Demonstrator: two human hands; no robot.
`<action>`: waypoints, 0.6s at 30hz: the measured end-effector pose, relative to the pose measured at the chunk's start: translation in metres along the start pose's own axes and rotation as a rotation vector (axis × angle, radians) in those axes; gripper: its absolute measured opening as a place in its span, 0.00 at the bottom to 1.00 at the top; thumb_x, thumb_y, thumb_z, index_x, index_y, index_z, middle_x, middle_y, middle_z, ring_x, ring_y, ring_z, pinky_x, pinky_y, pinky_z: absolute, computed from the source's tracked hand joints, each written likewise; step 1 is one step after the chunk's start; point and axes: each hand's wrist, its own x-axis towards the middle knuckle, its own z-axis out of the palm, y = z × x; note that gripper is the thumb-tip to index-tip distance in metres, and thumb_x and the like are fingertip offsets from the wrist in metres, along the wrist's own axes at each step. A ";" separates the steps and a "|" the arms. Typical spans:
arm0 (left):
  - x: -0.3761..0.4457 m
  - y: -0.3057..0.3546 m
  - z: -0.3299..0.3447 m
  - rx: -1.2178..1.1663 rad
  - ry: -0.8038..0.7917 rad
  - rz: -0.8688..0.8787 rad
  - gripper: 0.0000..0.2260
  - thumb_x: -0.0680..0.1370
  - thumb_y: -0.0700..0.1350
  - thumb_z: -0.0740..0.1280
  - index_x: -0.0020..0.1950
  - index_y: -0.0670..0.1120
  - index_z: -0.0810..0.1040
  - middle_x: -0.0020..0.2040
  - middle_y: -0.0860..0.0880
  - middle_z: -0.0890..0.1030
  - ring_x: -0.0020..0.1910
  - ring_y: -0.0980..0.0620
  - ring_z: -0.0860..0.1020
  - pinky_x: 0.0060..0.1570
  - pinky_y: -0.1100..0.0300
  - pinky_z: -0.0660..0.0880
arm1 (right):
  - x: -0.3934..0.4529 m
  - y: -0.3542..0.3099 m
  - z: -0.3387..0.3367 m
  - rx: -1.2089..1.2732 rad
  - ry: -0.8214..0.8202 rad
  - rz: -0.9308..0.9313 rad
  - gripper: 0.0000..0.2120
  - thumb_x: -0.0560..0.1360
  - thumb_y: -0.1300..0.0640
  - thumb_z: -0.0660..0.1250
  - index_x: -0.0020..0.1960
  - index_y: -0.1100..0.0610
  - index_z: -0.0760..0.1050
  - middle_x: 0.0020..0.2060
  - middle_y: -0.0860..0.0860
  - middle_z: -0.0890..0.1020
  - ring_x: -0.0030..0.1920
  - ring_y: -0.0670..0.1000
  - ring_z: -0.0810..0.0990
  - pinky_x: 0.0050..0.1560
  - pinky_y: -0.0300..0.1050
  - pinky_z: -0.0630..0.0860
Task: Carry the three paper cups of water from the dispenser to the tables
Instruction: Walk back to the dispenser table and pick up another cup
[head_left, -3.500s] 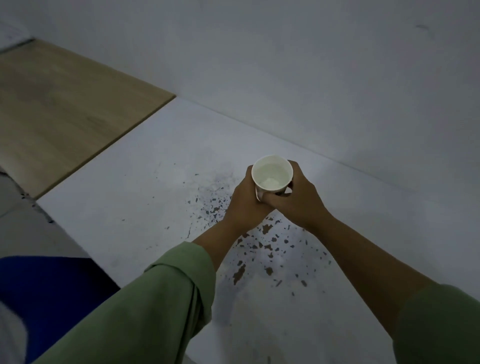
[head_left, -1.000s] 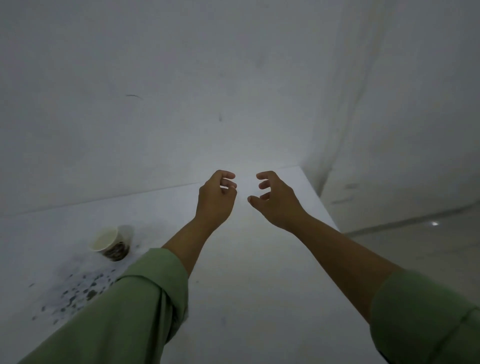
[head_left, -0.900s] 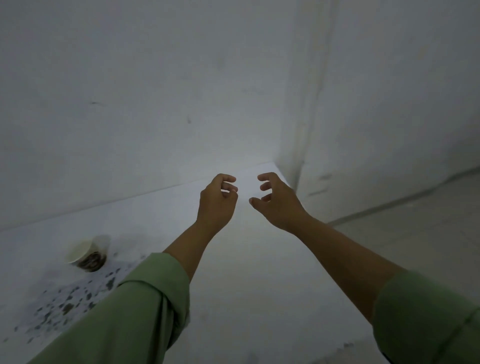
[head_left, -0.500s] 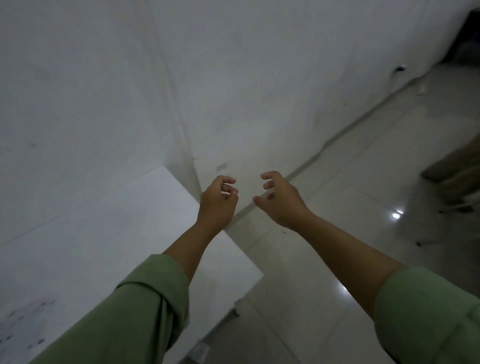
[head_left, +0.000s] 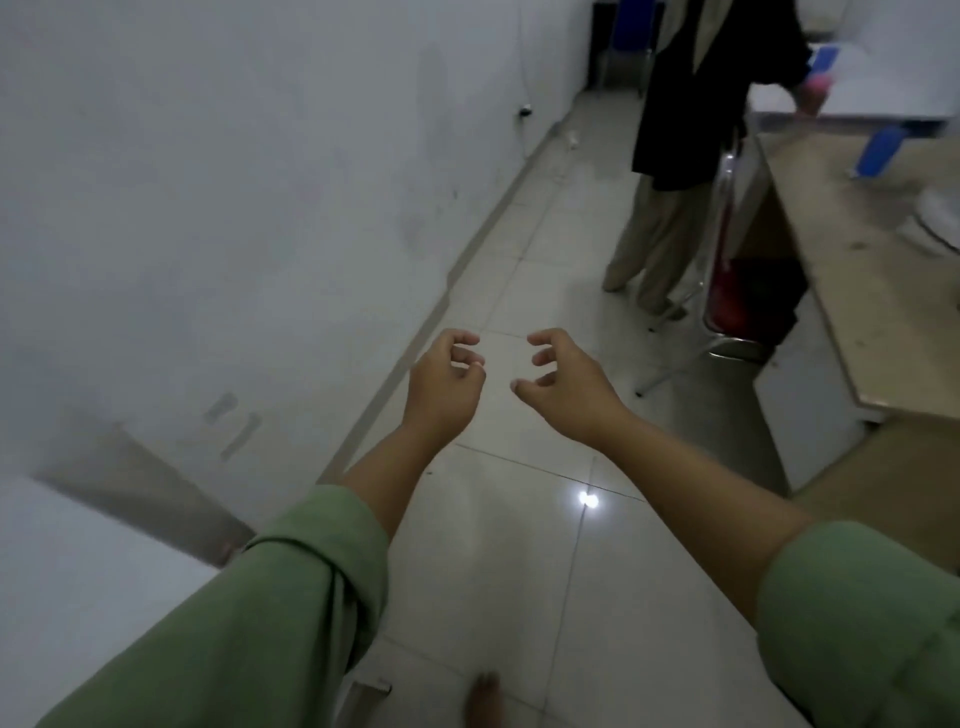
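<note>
My left hand (head_left: 445, 387) and my right hand (head_left: 563, 387) are held out in front of me over the tiled floor, close together, fingers curled and apart. Neither holds anything. Both arms wear green sleeves. No paper cup and no dispenser is in view. The corner of the white table (head_left: 78, 582) shows at the lower left.
A white wall (head_left: 234, 182) runs along the left. A person in dark top and tan trousers (head_left: 675, 156) stands ahead on the right, beside a wooden-topped desk (head_left: 857, 270) and a metal-framed chair (head_left: 727, 291). The tiled aisle (head_left: 519, 519) runs between wall and desk.
I set the cup on the white table and let go. My view has swung right, away from table and cup, to the aisle. My hands stay empty in the same pose.
</note>
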 end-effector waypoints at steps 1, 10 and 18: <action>0.009 0.004 0.012 -0.004 -0.029 0.009 0.10 0.76 0.39 0.61 0.55 0.50 0.72 0.45 0.52 0.78 0.41 0.58 0.77 0.36 0.66 0.71 | 0.005 0.008 -0.009 -0.006 0.028 0.021 0.26 0.71 0.51 0.70 0.66 0.48 0.63 0.53 0.45 0.71 0.45 0.44 0.75 0.37 0.35 0.70; 0.088 0.039 0.096 -0.014 -0.250 0.105 0.11 0.77 0.40 0.62 0.56 0.51 0.72 0.47 0.53 0.78 0.42 0.57 0.77 0.33 0.69 0.69 | 0.049 0.049 -0.074 -0.005 0.226 0.162 0.27 0.71 0.52 0.71 0.66 0.49 0.64 0.54 0.47 0.71 0.49 0.48 0.76 0.44 0.41 0.74; 0.140 0.062 0.166 -0.012 -0.463 0.199 0.10 0.76 0.41 0.63 0.53 0.55 0.70 0.43 0.56 0.77 0.41 0.58 0.77 0.33 0.69 0.70 | 0.072 0.082 -0.118 0.034 0.405 0.293 0.27 0.72 0.53 0.70 0.67 0.49 0.63 0.57 0.48 0.72 0.51 0.48 0.75 0.44 0.39 0.72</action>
